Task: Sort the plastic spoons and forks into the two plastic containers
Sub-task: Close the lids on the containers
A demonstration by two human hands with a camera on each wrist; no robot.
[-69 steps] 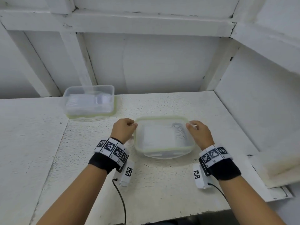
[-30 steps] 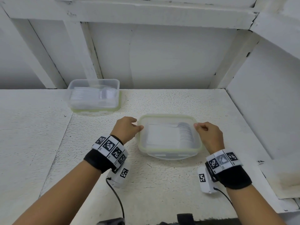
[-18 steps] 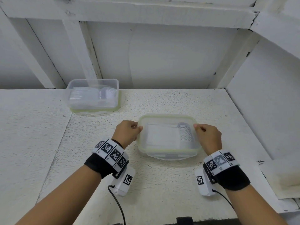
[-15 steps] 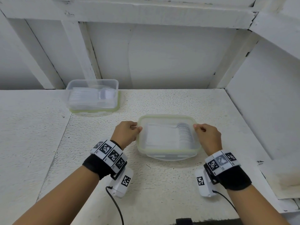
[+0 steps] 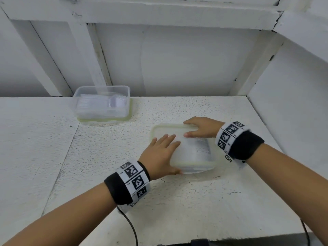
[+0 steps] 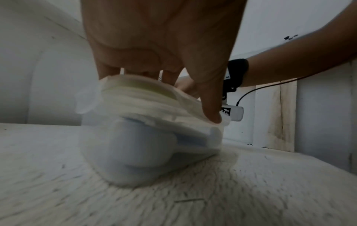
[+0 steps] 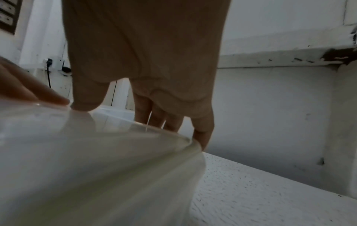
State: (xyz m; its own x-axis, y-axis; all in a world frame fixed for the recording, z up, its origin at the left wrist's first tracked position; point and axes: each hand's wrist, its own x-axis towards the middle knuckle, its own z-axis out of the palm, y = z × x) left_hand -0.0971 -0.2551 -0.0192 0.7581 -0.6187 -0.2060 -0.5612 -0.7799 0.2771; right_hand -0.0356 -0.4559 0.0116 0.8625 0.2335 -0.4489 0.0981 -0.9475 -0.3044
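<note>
A clear lidded container [image 5: 193, 157] with a pale green rim stands mid-table, white spoons [image 5: 202, 150] showing through its lid. My left hand [image 5: 163, 150] lies flat on the lid's left half, fingers straight, thumb at the near edge. In the left wrist view the left hand [image 6: 160, 45] presses the lid of the container [image 6: 144, 137]. My right hand [image 5: 200, 129] rests flat on the far right corner. Its fingers [image 7: 154, 113] lie along the lid rim of the container [image 7: 86, 168]. A second clear container [image 5: 103, 103], without a lid on top, holds clear cutlery at the back left.
The white textured table [image 5: 177, 201] ends at a back wall [image 5: 177, 59] and a right side wall [image 5: 292, 95]. A seam [image 5: 67, 148] runs down the tabletop on the left. Wrist-camera cables [image 5: 131, 228] hang over the near edge.
Both hands left the near container's left and right sides and now lie flat on its lid. The container itself has stayed in place.
</note>
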